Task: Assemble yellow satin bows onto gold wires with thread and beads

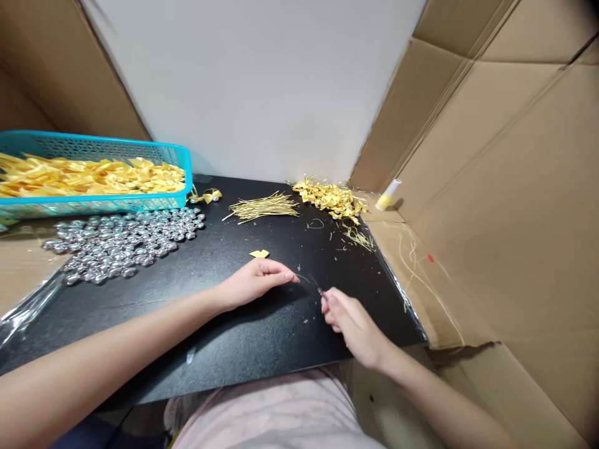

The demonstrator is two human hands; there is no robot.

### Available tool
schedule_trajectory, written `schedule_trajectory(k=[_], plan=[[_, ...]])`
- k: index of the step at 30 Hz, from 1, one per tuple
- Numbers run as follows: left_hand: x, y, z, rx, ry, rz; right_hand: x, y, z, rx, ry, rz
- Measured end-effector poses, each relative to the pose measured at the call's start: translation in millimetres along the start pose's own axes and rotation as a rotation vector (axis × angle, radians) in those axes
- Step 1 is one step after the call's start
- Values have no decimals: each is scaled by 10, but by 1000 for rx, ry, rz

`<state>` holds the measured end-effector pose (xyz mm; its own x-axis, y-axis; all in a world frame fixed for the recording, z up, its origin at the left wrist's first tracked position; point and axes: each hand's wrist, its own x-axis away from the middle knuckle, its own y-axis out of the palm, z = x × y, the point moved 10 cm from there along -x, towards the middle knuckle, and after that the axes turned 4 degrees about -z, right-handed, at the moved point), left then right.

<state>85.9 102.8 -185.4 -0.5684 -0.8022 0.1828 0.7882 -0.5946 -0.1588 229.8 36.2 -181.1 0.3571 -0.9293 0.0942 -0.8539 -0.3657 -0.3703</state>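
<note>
My left hand (262,279) reaches over the middle of the black board, its thumb and forefinger pinched on a thin thread (304,277). The thread's free end curves rightward. A flat piece of yellow ribbon (259,254) lies just beyond these fingers. My right hand (349,318) is closed around a small dark metal tool (321,292). Its narrow tip points up and left towards the thread; whether they touch I cannot tell. Most of the tool is hidden in the fist, so its kind does not show.
A turquoise basket (186,181) of yellow ribbon bows stands back left, with silver beads (126,240) before it. Yellow ties (264,207) and finished bows (330,198) lie at the back, thread scraps (359,237) nearer. A thread spool (388,194) stands right, by cardboard walls (505,187).
</note>
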Motion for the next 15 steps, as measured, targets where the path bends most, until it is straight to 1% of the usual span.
schedule_trajectory(k=[3, 6, 11, 15], plan=[[23, -33, 12, 12, 21, 75, 57, 269, 96, -196, 118, -54], [29, -25, 18, 13, 46, 87, 23, 452, 152, -362, 214, -85], [14, -21, -3, 21, 56, 82, -45, 542, 207, -513, 332, -106], [8, -21, -16, -5, 63, 79, -59, 562, 240, -560, 375, -117]])
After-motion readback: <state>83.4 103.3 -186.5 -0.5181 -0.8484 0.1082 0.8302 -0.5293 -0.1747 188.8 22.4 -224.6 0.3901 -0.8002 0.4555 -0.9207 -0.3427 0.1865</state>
